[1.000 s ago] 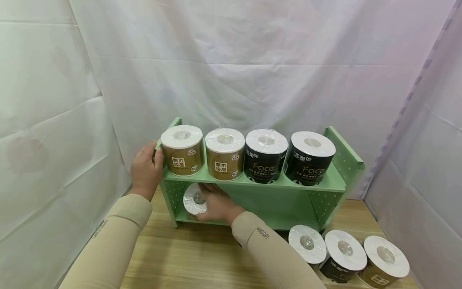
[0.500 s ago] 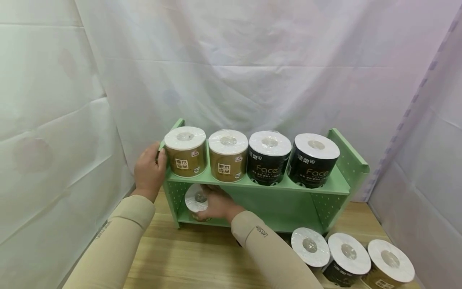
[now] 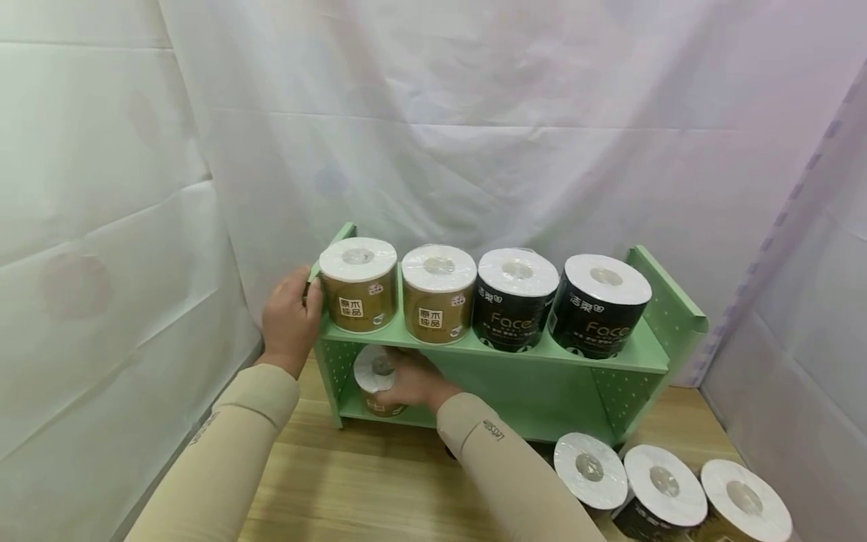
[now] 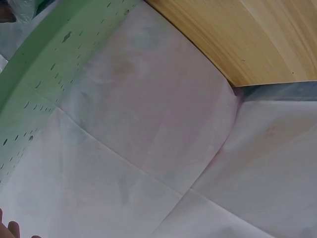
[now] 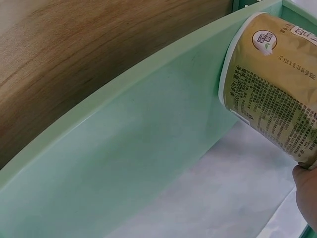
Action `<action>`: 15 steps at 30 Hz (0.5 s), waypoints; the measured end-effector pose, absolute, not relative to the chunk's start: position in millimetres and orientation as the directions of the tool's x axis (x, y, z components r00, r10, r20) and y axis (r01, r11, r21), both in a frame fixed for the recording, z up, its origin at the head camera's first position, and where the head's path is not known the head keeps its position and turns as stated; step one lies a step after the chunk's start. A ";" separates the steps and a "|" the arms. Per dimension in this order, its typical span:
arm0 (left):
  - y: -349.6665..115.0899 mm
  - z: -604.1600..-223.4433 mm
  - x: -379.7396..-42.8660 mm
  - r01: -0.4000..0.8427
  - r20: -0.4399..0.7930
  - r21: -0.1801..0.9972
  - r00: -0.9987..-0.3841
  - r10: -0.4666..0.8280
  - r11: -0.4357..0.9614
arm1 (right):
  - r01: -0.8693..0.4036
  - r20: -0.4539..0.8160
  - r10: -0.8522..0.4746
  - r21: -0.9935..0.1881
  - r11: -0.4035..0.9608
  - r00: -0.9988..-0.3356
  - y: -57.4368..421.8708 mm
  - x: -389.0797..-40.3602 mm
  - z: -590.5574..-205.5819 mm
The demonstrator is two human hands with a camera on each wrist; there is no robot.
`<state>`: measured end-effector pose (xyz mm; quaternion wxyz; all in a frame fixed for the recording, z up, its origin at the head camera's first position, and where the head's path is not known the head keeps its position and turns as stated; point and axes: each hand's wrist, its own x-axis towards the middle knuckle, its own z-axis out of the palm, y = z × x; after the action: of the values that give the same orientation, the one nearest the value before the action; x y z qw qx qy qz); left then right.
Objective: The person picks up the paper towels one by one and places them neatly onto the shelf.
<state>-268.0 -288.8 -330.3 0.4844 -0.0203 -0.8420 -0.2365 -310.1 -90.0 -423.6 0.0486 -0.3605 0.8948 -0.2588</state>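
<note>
My right hand [image 3: 416, 379] grips a brown-wrapped toilet paper roll [image 3: 384, 407] at the left end of the lower shelf. In the right wrist view this roll [image 5: 277, 84] has its end against the green shelf board, with a fingertip at its other end. The left hand [image 3: 291, 320] holds the left side panel of the green two-tier shelf rack [image 3: 535, 384], thumb close to a brown roll [image 3: 359, 297]. Beside that roll on the upper tier stand another brown roll [image 3: 436, 305] and two black rolls [image 3: 511, 320], [image 3: 596, 324] reading "Face".
Three more rolls stand on the wooden table [image 3: 339, 482] at the front right: one [image 3: 591, 470] by the rack's corner, a black one [image 3: 660, 489] and a brown one [image 3: 741, 500]. White cloth [image 3: 440, 113] hangs behind and on both sides.
The roll in my right hand has gone from tilted to more upright on the lower shelf, showing more of its brown side. The left hand keeps its hold. The head view has shifted slightly left.
</note>
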 end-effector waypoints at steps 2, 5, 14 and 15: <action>-288.5 -330.2 -268.3 0.263 0.823 0.380 -0.533 -0.195 0.887 | -0.617 0.097 -0.671 -0.506 0.603 -0.735 -90.2 -311.9 -424.3; -287.8 -329.4 -267.8 0.264 0.823 0.379 -0.534 -0.192 0.887 | -0.613 0.088 -0.672 -0.508 0.605 -0.735 -91.0 -314.5 -425.5; -287.9 -329.4 -267.2 0.263 0.834 0.369 -0.518 -0.192 0.892 | -0.580 0.014 -0.673 -0.523 0.625 -0.739 -92.1 -316.1 -420.4; -288.2 -329.8 -267.4 0.263 0.835 0.367 -0.516 -0.191 0.892 | -0.574 0.003 -0.675 -0.529 0.625 -0.738 -91.6 -316.0 -419.6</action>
<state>-267.4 -288.2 -329.8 0.4914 -0.0215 -0.8394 -0.2313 -316.0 -91.6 -419.6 0.0982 -0.3486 0.8959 -0.2571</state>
